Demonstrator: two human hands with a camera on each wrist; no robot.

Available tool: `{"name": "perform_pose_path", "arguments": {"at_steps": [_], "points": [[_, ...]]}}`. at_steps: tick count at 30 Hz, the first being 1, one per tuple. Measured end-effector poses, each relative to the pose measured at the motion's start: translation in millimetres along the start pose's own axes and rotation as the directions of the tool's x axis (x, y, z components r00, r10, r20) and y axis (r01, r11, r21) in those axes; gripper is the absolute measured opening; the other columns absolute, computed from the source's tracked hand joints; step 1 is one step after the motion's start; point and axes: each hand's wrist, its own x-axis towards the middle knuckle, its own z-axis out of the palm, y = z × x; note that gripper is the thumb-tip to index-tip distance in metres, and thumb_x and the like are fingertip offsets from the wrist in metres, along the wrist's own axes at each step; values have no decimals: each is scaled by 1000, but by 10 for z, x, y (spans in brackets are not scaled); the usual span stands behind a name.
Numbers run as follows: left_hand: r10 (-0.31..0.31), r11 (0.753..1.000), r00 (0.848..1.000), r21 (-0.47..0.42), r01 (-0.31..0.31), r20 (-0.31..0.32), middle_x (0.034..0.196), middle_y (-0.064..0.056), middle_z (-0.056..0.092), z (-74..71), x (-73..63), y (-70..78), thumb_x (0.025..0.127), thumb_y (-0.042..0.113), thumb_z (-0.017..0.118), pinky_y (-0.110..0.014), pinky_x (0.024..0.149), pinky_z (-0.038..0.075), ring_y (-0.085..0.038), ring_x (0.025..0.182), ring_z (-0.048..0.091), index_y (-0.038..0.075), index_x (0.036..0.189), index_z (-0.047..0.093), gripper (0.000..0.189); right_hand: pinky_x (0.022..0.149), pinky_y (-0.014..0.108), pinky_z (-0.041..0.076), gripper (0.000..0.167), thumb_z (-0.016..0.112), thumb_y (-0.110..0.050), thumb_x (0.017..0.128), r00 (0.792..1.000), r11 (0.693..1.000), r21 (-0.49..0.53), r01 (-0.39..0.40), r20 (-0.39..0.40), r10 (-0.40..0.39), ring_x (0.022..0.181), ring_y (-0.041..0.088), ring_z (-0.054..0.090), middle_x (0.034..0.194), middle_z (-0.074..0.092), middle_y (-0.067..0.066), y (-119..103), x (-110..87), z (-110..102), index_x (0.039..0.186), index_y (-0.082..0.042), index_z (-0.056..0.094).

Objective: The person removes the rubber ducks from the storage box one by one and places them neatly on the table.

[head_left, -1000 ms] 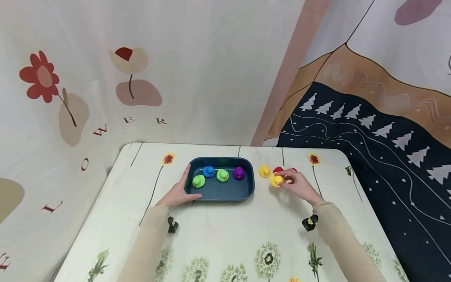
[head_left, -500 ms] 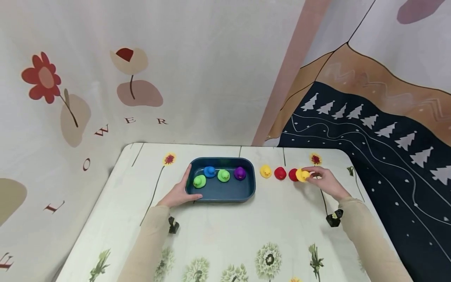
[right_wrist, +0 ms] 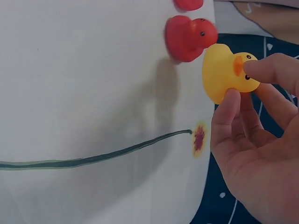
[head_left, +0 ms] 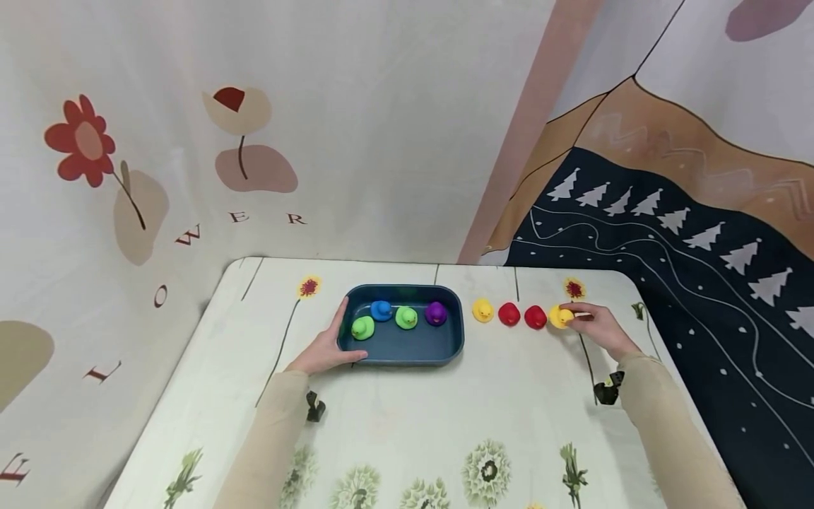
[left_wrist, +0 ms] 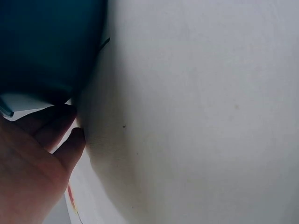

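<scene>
A dark blue tray (head_left: 399,351) lies on the table, bearing a blue rubber duck (head_left: 381,310), a purple one and two green rubber ducks (head_left: 406,317). My left hand (head_left: 324,351) holds the tray at its near left corner, fingers along the side and thumb at the front. To the tray's right, my right hand (head_left: 598,326) pinches a yellow rubber duck (right_wrist: 219,72) between thumb and fingers. That duck is at the right end of a row, close beside a red rubber duck (head_left: 535,317). Another red duck (head_left: 509,314) and another yellow duck (head_left: 482,309) make up the rest.
A white flower-print cloth (head_left: 407,424) covers the table, whose far edge meets a light wall hanging (head_left: 381,141). On the right, a dark hanging with printed trees (head_left: 674,283) borders the table. Each wrist carries a small black camera (head_left: 608,389).
My right hand has moved right with the yellow duck, past both red ducks to the end of the row. The left hand stays at the tray.
</scene>
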Motion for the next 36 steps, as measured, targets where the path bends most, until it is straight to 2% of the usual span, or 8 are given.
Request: {"name": "perform_pose_path", "arguments": {"at_steps": [7, 16, 26, 30, 36], "points": [[6, 1000, 1000, 2, -6, -1, 155, -27, 14, 2, 0, 33, 81, 34, 79, -63, 103, 29, -51, 133, 29, 32, 154, -11, 116, 98, 50, 41, 43, 52, -3, 97, 999, 998, 18, -54, 6, 54, 112, 39, 48, 140, 39, 32, 131, 69, 16, 136, 12, 44], [5, 1000, 1000, 10, -5, -8, 155, -27, 16, -2, 4, 18, 81, 35, 79, -63, 103, 29, -50, 134, 29, 34, 154, -11, 116, 83, 27, 49, 44, 51, 2, 94, 998, 997, 44, -59, -9, 59, 110, 35, 50, 140, 39, 33, 252, 136, 48, 136, 13, 44], [7, 1000, 1000, 18, -7, -12, 154, -28, 17, 14, 17, 21, 80, 35, 79, -63, 103, 30, -50, 133, 30, 34, 154, -11, 117, 80, 25, 48, 44, 47, 2, 94, 995, 994, 41, -103, -10, 103, 106, 34, 48, 138, 40, 32, 296, 178, 108, 137, 12, 42], [-2, 1000, 1000, 12, 2, -20, 154, -27, 18, 12, 16, 10, 80, 36, 80, -62, 103, 29, -49, 133, 30, 36, 154, -10, 117, 78, 25, 48, 44, 47, 3, 94, 995, 995, 38, -97, -22, 98, 102, 32, 48, 137, 41, 32, 288, 194, 94, 137, 12, 43], [0, 1000, 1000, 19, 0, -20, 154, -27, 18, 4, -2, -11, 78, 42, 80, -62, 104, 29, -49, 133, 31, 35, 154, -10, 118, 76, 24, 48, 44, 47, 3, 95, 994, 993, 46, -107, -15, 107, 101, 31, 48, 138, 41, 32, 287, 220, 101, 137, 12, 42]]}}
